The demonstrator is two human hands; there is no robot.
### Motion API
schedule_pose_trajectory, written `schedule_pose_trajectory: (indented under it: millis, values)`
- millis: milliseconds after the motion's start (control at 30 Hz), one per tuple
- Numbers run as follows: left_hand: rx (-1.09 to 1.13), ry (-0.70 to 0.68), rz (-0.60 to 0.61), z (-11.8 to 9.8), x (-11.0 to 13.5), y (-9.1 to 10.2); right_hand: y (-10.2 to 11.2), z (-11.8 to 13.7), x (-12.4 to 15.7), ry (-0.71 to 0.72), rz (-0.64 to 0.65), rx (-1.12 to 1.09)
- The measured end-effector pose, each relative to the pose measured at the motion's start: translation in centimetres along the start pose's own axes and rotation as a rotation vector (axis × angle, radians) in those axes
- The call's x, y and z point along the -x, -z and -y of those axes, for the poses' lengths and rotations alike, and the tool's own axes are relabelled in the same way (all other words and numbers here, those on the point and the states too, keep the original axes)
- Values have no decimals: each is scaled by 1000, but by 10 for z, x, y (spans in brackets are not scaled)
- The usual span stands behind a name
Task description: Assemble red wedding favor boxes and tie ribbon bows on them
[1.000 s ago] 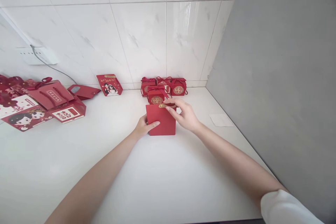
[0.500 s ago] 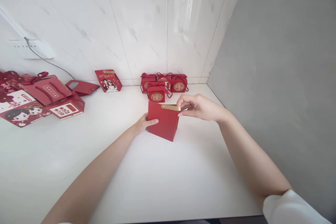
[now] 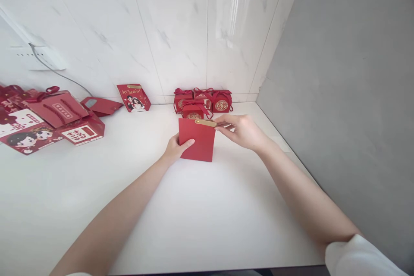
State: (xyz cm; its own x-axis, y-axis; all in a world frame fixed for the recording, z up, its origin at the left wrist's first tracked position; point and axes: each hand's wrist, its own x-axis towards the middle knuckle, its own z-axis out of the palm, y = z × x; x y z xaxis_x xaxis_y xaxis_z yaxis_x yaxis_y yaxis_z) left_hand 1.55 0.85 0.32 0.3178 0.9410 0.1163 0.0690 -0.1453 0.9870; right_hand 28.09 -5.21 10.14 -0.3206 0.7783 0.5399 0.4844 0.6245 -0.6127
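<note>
A plain red gift box [image 3: 201,144] stands upright over the white table, its flat face toward me. My left hand [image 3: 176,148] is closed around its left edge, thumb across the front and the other fingers hidden behind. Along the top runs a gold strap handle [image 3: 205,123], fixed by a small stud at its left end. My right hand [image 3: 237,129] pinches the strap's right end near the box's top right corner; the fingertips partly hide that end.
Behind the box sit several small red boxes with ribbon bows [image 3: 203,102]. A red card-like box [image 3: 133,97] leans on the tiled wall. At left lies a pile of red gift boxes [image 3: 61,110], below a grey cable [image 3: 61,75]. A grey panel [image 3: 349,77] bounds the right.
The box has turned so its front faces me more squarely, hiding its right side. It has moved slightly up and left, with both hands following.
</note>
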Motion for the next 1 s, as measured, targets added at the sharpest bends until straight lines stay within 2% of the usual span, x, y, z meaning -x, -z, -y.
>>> schedule_pose_trajectory:
  millis: [67,167,233,333,433,633,767,933,1000]
  values:
    - [-38,-17,-45,-1,0,-1,-16,-8,-2,-36,-133,-79]
    - [-98,-37,-36,-1,0,-1,-39,-16,-5,-126,-296,-317]
    - [-123,-43,-25,0,0,-1,-50,-18,-6,-173,-355,-462]
    - [-136,-45,-12,0,0,-1,-55,-20,-7,-224,-304,-538]
    - [-138,-41,-1,1,0,-1,-52,-21,-6,-261,-245,-557]
    - [-136,-41,9,1,0,-1,-45,-17,-7,-321,-207,-538]
    - [-142,-45,10,2,-1,-1,-47,-16,-6,-320,-209,-541]
    - [-154,-47,13,2,0,-3,-43,-21,-6,-285,-84,-630]
    - [-166,-48,18,2,0,-3,-42,-24,-7,-282,-74,-645]
